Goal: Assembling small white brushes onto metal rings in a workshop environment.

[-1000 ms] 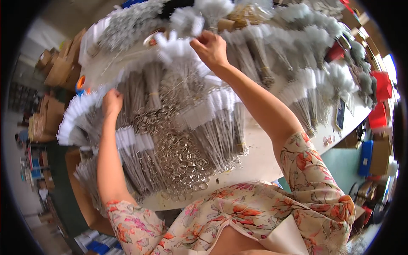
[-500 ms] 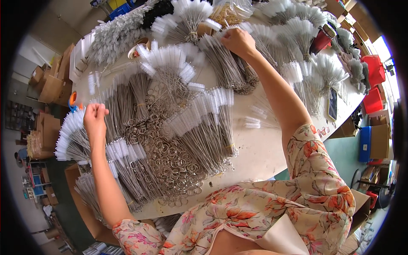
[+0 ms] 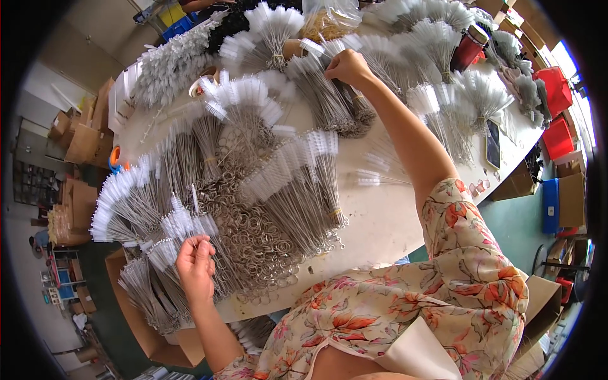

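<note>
My left hand (image 3: 197,265) is closed, its fingertips pinched on the thin wire stems of tube brushes (image 3: 177,204) whose white bristle heads stick up above it. It hangs over a front-left bundle of brushes (image 3: 155,250). Across the table, my right hand (image 3: 349,68) has its fingers pressed together at a bundle of brushes (image 3: 323,95), near the upper ends of their grey stems. What lies between those fingertips is hidden. A heap of metal rings (image 3: 253,234) fills the table's middle, next to a slanted row of brushes (image 3: 294,183).
More brush bundles (image 3: 484,95) stand at the far right, near a dark red flask (image 3: 469,47) and a phone (image 3: 493,144). A few loose brushes (image 3: 373,177) lie on the white table (image 3: 380,218). Orange-handled scissors (image 3: 115,158) sit at the left edge, above a cardboard box (image 3: 130,316).
My left hand has come nearer and to the right, from the left-hand brush fan to the front-left bundle, brush heads moving with it. My right hand has shifted slightly left and nearer.
</note>
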Tool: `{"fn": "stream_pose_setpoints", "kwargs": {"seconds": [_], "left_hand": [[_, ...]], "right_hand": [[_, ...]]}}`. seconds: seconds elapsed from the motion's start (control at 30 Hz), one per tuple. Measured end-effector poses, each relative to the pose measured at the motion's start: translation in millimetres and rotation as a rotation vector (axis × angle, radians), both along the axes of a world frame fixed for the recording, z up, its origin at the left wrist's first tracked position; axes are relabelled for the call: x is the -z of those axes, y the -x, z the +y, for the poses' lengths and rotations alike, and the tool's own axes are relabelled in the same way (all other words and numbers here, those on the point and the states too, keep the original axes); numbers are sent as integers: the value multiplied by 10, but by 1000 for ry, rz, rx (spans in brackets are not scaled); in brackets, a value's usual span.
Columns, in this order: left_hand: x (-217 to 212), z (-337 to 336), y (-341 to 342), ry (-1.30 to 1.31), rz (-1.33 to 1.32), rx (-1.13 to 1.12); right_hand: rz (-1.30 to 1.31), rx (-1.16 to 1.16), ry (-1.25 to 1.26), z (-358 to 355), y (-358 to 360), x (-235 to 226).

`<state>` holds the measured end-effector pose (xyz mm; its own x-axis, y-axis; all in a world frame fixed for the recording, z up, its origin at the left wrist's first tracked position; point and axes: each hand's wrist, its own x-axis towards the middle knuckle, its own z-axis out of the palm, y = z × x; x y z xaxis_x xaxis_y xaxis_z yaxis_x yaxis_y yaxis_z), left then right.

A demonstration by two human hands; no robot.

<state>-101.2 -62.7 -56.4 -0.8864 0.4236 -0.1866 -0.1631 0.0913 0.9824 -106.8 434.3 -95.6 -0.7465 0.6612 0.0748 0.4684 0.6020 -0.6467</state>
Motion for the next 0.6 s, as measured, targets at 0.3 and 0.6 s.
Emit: {"fn": "stream_pose_setpoints", "kwargs": {"seconds": [0.3,0.6], "left_hand": [[157,-103,-223,9,100,-5],[316,-334,-482,-141,-75,-162]], "right_hand": [[392,113,-98,195,-165,-489],[-259,268,-236,2104,-491,-28]]}}
